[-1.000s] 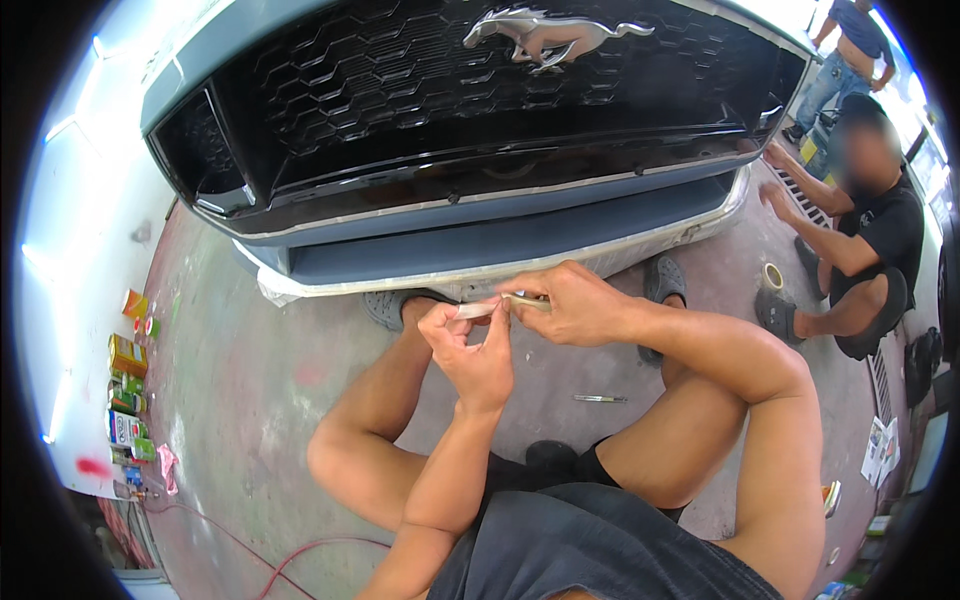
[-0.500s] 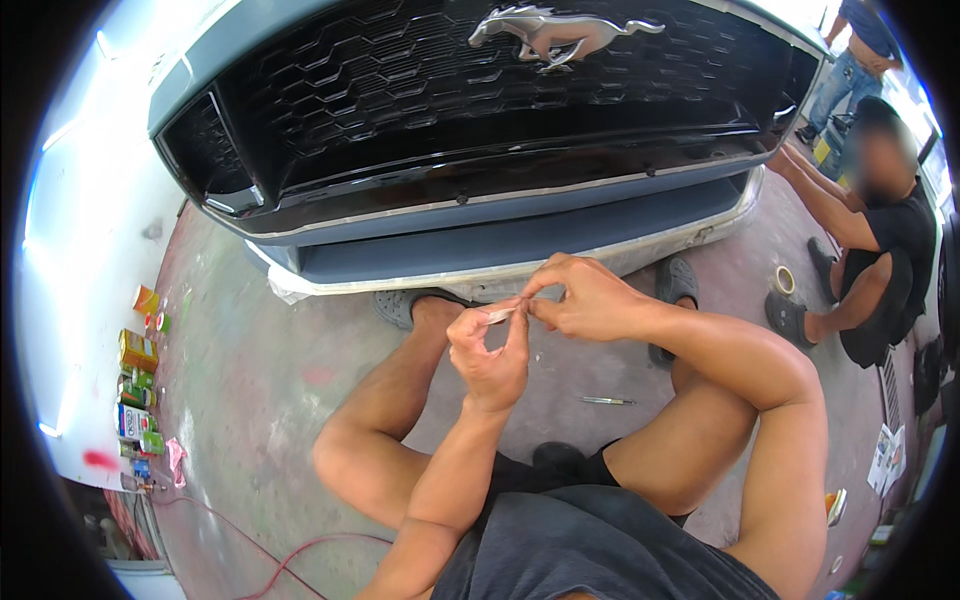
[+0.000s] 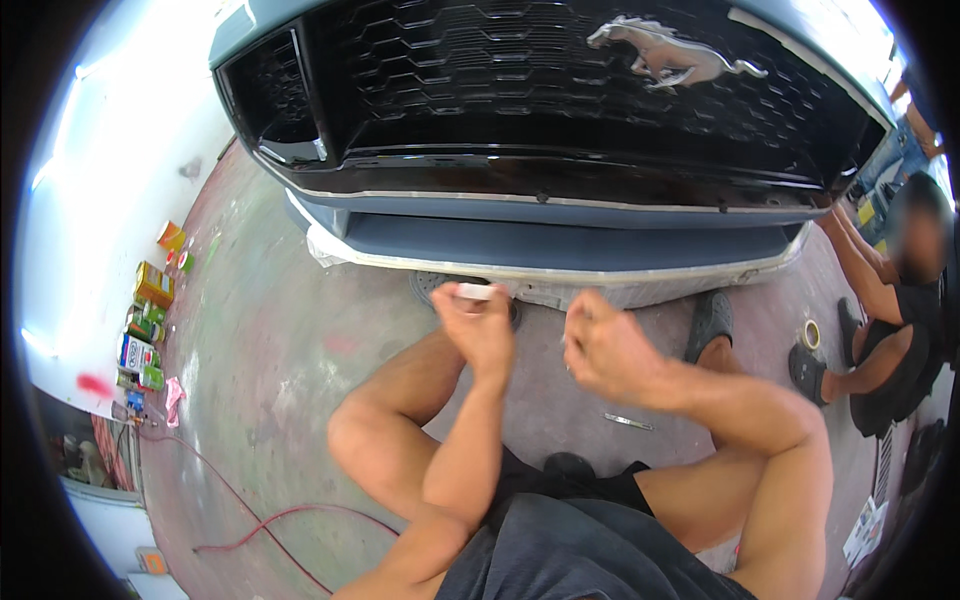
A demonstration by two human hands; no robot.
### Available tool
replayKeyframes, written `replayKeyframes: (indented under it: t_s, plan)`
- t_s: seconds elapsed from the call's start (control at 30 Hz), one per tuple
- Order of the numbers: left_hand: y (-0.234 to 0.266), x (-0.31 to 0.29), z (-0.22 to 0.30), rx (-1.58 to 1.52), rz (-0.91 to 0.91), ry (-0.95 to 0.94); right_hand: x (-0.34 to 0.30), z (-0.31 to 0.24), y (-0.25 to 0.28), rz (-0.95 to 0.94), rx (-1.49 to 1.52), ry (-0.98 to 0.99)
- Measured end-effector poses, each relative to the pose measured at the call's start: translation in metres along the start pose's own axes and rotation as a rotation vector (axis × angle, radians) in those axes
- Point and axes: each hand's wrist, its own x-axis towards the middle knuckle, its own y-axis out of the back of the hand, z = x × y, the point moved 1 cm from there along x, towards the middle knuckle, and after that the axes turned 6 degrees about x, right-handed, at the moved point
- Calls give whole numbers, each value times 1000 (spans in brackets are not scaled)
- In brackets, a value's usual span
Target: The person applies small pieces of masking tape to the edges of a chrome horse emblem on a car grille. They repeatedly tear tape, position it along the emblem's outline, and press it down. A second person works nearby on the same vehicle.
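Note:
My left hand (image 3: 478,330) is closed around a narrow pale roll of masking tape (image 3: 475,291), of which only the edge shows above the fingers. To its right, a hand's width away, my right hand (image 3: 612,348) has its fingers curled together and slightly blurred; what they pinch, if anything, is hidden. Both hands are raised in front of a car's front bumper (image 3: 560,250), grey-blue with a pale strip of masking along its lower edge. Above it is the black grille (image 3: 480,90) with a silver horse emblem (image 3: 670,55).
A slim cutter-like tool (image 3: 628,422) lies on the floor between my legs. Cans (image 3: 137,352) line the left wall near a red hose (image 3: 290,512). On the right a co-worker (image 3: 910,310) squats at the bumper's end, beside a tape roll (image 3: 811,334). Another person stands behind.
My hands, joined at the fingertips before, are now apart, the right one drawn away to the right. The view has turned left, so the bumper appears farther right.

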Motion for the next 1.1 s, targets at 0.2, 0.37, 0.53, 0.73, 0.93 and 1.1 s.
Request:
replayKeyframes:
  t_s: [0.2,0.37,0.53,0.73,0.93,1.1]
  plan:
    - [-1,16,37,-215,-12,106,-60,85,-126,-372,-158,-470]
    - [10,26,42,-289,-107,67,-81,134,-234,-374,-247,-202]
    - [-17,16,76,-384,-264,124,-93,137,-251,-235,-250,-212]
    - [-25,7,100,-510,-431,151,-100,117,-234,-289,-252,-182]
    - [-23,11,117,-603,-515,127,-101,119,-254,-244,-158,-268]
    - [-37,12,111,-620,-549,203,-101,116,-240,-358,-182,-458]
